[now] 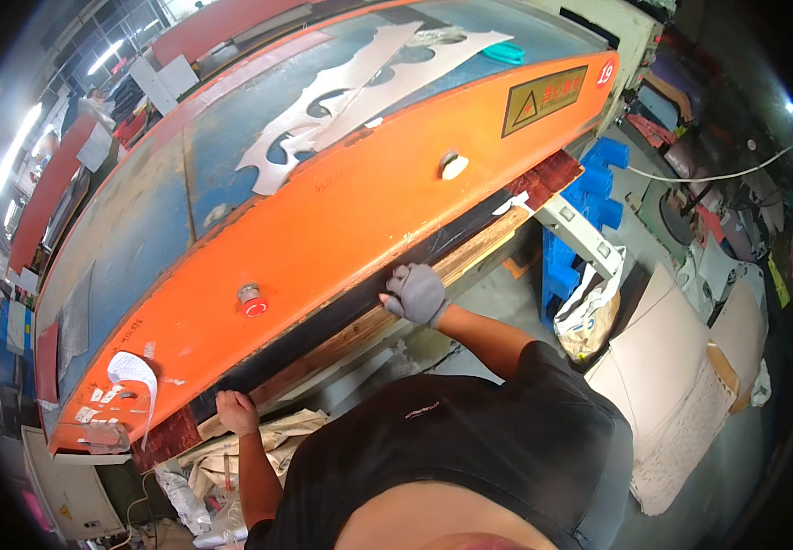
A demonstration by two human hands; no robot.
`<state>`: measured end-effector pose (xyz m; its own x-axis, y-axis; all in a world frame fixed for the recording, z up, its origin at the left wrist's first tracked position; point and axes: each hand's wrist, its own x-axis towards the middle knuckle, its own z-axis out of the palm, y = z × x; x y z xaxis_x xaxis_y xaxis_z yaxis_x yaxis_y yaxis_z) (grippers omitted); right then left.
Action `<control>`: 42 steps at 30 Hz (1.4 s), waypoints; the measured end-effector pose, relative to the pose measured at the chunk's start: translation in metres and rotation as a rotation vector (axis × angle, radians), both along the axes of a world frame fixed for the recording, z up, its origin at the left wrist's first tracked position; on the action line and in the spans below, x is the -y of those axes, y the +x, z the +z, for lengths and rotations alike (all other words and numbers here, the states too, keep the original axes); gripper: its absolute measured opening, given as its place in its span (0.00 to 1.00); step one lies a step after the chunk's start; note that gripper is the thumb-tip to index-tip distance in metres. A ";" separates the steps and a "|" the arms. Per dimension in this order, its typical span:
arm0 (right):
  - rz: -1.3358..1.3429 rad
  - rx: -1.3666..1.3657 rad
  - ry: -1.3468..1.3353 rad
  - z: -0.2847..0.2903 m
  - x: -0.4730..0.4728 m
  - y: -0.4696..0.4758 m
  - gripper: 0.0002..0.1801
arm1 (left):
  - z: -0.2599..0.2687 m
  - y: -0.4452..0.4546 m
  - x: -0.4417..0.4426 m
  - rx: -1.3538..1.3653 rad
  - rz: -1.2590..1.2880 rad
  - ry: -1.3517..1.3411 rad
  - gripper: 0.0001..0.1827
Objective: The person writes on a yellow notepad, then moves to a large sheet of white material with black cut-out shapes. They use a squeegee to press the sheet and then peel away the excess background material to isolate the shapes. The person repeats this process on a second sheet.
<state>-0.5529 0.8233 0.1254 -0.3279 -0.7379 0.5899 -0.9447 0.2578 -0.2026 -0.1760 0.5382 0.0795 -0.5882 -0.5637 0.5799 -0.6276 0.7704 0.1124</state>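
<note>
My left hand (238, 411) is bare and rests with curled fingers at the near edge of a dark bar (300, 350) below the orange machine front (341, 227). My right hand (415, 294), in a grey glove, lies with bent fingers on the same bar, farther right. Whether either hand grips the bar cannot be told. A red push button (253, 306) and a pale button (452, 166) stick out of the orange front. Above it, cut leather scraps (341, 110) with curved notches lie on the blue machine bed (156, 227). A teal coil (504, 53) sits beside them.
A wooden board (369, 323) runs below the bar. At right stand a blue plastic rack (561, 254), a white bag (585, 323) and large pale sheets (664, 344). Crumpled brown wrapping (286, 440) lies beside my left forearm. A curled paper (134, 371) hangs on the orange front.
</note>
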 end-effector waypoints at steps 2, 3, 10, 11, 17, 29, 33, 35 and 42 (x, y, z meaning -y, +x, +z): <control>-0.087 0.044 -0.069 -0.006 0.005 0.005 0.15 | -0.001 0.000 0.002 0.026 0.007 0.001 0.11; -0.055 0.073 -0.016 -0.006 0.005 0.004 0.15 | -0.001 -0.001 0.003 0.039 0.005 0.005 0.11; 0.010 0.131 0.053 -0.004 -0.002 -0.002 0.17 | -0.005 0.000 0.007 0.068 0.000 0.029 0.11; 0.007 0.138 0.078 -0.005 -0.003 -0.002 0.16 | -0.006 0.000 0.008 0.066 0.006 0.033 0.11; -0.047 0.166 0.134 -0.012 -0.006 -0.003 0.15 | -0.009 -0.002 0.006 0.100 0.079 0.104 0.11; -0.036 0.159 -0.019 -0.020 -0.114 0.069 0.13 | 0.000 0.060 -0.117 0.101 0.018 0.202 0.12; -0.074 0.070 -0.062 -0.021 -0.165 0.109 0.11 | 0.013 0.093 -0.171 0.170 -0.061 0.232 0.12; -0.071 0.022 -0.124 -0.022 -0.191 0.131 0.10 | 0.015 0.112 -0.202 0.167 -0.076 0.233 0.11; -0.094 0.249 -0.059 -0.005 -0.265 0.205 0.08 | 0.008 0.174 -0.307 0.087 -0.070 0.271 0.11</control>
